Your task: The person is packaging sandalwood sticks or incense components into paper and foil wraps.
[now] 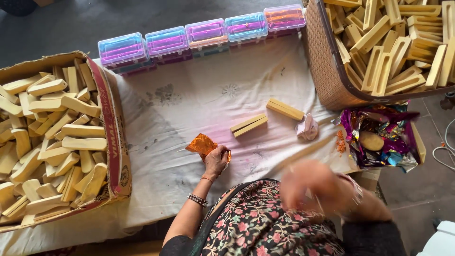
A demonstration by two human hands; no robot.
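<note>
A white cloth (199, 109) covers the work surface. At its left edge sits a big cardboard box (111, 128) heaped with pale wooden pieces (52, 137), and at the upper right a woven basket (322, 61) holds a pile of pale wooden holders (388, 42). Along the far edge runs a row of small clear plastic boxes (204, 34) with coloured lids. An open box of shiny foil wrappers (379, 135) lies at the right. Two wooden blocks (268, 117) rest in the middle of the cloth, with a small pink crumpled piece (308, 127) just beside them. The left hand (216, 161) is closed around an orange foil sheet (203, 145), pressing it to the cloth. The right hand (313, 185) is a blur near the body; I cannot tell its grip.
</note>
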